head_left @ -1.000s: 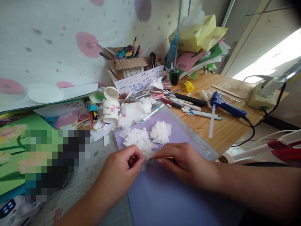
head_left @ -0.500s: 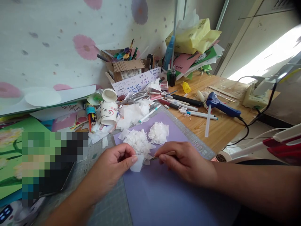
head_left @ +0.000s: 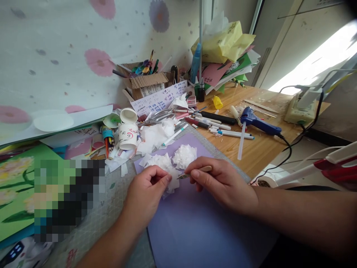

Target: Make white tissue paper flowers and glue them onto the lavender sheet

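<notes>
My left hand (head_left: 147,190) is closed in a pinch on a piece of white tissue paper (head_left: 171,184) at the edge of a white tissue flower (head_left: 160,162). My right hand (head_left: 220,180) is closed round a thin wooden stick (head_left: 195,172), its tip pointing left at the tissue. A second white tissue flower (head_left: 184,155) lies just behind, on the purple sheet of paper (head_left: 195,227). The sheet rests on a grey cutting mat (head_left: 111,208).
A paper cup (head_left: 127,136), loose tissue scraps (head_left: 154,134) and several pens (head_left: 223,132) lie behind the flowers. A blue glue gun (head_left: 259,124) with its cord sits on the wooden table at right. A cardboard box of tools (head_left: 149,80) and stacked coloured paper (head_left: 225,56) stand at the back. A green picture (head_left: 16,178) lies at left.
My left hand has brought the tissue piece up against the flower. My right hand has lifted slightly, with the stick now plainly visible. The view has shifted a little to the right.
</notes>
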A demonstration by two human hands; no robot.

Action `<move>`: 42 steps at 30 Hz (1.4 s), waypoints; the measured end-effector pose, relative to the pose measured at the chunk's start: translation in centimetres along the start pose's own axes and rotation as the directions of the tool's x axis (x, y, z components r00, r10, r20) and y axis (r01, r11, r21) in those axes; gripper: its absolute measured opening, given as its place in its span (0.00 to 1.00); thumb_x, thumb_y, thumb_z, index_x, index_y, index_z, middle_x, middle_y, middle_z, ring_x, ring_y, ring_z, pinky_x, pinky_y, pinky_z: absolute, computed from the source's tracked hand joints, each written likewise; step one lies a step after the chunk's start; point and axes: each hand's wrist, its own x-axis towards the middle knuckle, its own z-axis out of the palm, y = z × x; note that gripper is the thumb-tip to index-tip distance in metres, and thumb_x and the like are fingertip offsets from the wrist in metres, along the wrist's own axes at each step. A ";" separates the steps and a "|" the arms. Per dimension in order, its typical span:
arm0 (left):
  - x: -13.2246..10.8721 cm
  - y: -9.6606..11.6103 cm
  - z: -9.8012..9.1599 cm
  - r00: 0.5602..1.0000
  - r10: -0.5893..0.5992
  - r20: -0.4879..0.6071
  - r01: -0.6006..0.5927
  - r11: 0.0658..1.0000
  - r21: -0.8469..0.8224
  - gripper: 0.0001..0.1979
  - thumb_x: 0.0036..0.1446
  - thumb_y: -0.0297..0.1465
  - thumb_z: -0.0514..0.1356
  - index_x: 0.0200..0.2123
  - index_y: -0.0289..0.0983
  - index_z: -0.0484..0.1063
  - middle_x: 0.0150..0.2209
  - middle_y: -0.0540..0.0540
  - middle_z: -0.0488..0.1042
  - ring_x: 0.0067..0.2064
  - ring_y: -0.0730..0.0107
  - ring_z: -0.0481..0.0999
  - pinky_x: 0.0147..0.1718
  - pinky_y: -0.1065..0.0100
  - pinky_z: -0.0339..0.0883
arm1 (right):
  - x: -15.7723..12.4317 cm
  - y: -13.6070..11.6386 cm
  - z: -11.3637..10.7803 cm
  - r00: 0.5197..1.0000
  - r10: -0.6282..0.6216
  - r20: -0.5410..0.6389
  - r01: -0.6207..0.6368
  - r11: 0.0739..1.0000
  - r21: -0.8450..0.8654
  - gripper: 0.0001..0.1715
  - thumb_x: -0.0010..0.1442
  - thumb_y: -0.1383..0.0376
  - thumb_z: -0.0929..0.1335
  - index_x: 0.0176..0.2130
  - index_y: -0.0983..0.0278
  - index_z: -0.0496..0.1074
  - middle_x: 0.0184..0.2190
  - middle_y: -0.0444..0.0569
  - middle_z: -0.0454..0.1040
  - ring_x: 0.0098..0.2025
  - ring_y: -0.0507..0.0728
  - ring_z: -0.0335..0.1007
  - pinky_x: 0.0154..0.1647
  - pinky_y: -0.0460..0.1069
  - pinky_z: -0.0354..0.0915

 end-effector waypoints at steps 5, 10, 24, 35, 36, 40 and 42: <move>0.1 -0.2 0.2 0.999 0.042 0.001 -0.042 0.993 0.111 0.08 0.50 0.36 0.58 0.25 0.38 0.70 0.24 0.51 0.69 0.28 0.69 0.67 0.27 0.68 0.60 | 0.3 0.6 0.5 0.998 -0.005 0.070 0.017 0.985 -0.171 0.11 0.62 0.66 0.62 0.39 0.66 0.73 0.28 0.46 0.74 0.25 0.49 0.68 0.28 0.43 0.64; 0.2 -0.5 0.0 0.993 0.112 0.041 -0.117 0.977 0.179 0.06 0.50 0.34 0.58 0.26 0.39 0.71 0.25 0.51 0.69 0.28 0.68 0.68 0.28 0.68 0.61 | 0.6 0.9 0.8 0.995 -0.020 0.102 0.046 0.966 -0.255 0.11 0.61 0.68 0.63 0.39 0.66 0.74 0.33 0.49 0.78 0.34 0.52 0.73 0.37 0.45 0.65; -0.1 -0.8 -1.1 0.995 0.032 0.094 -0.039 0.997 0.064 0.06 0.51 0.35 0.57 0.30 0.40 0.69 0.23 0.53 0.67 0.27 0.70 0.67 0.26 0.69 0.61 | 0.4 0.4 1.7 0.956 -0.075 0.284 0.226 0.804 -0.550 0.12 0.63 0.69 0.61 0.39 0.67 0.73 0.30 0.48 0.74 0.31 0.53 0.70 0.33 0.45 0.62; 0.0 -1.3 -0.4 0.942 0.315 0.112 -0.334 0.861 0.384 0.06 0.48 0.24 0.55 0.23 0.38 0.69 0.26 0.51 0.65 0.28 0.71 0.67 0.27 0.69 0.60 | -0.4 0.6 0.7 0.917 -0.132 0.375 0.314 0.820 -0.479 0.15 0.63 0.72 0.61 0.44 0.64 0.74 0.35 0.49 0.75 0.36 0.53 0.71 0.37 0.45 0.63; -0.1 -1.3 -0.5 0.940 0.318 0.123 -0.341 0.854 0.394 0.06 0.47 0.24 0.55 0.23 0.38 0.69 0.27 0.51 0.65 0.28 0.71 0.67 0.27 0.70 0.60 | -0.5 0.6 0.5 0.915 -0.142 0.377 0.314 0.838 -0.447 0.15 0.63 0.72 0.61 0.45 0.65 0.74 0.35 0.50 0.75 0.37 0.53 0.71 0.38 0.45 0.64; -0.4 -1.3 -0.9 0.936 0.318 0.151 -0.352 0.848 0.396 0.06 0.47 0.24 0.54 0.23 0.38 0.68 0.28 0.51 0.65 0.27 0.73 0.67 0.27 0.70 0.61 | -0.6 0.7 -0.4 0.947 -0.172 0.270 0.250 0.925 -0.285 0.13 0.62 0.71 0.63 0.42 0.70 0.75 0.35 0.53 0.75 0.37 0.53 0.71 0.39 0.44 0.65; -0.5 -1.1 -0.9 0.938 0.318 0.141 -0.348 0.851 0.394 0.05 0.46 0.24 0.55 0.23 0.38 0.66 0.27 0.52 0.64 0.27 0.73 0.67 0.26 0.71 0.62 | -0.5 0.7 -0.6 0.967 -0.182 0.180 0.222 0.947 -0.234 0.12 0.61 0.70 0.63 0.41 0.71 0.75 0.33 0.54 0.75 0.35 0.52 0.71 0.38 0.44 0.65</move>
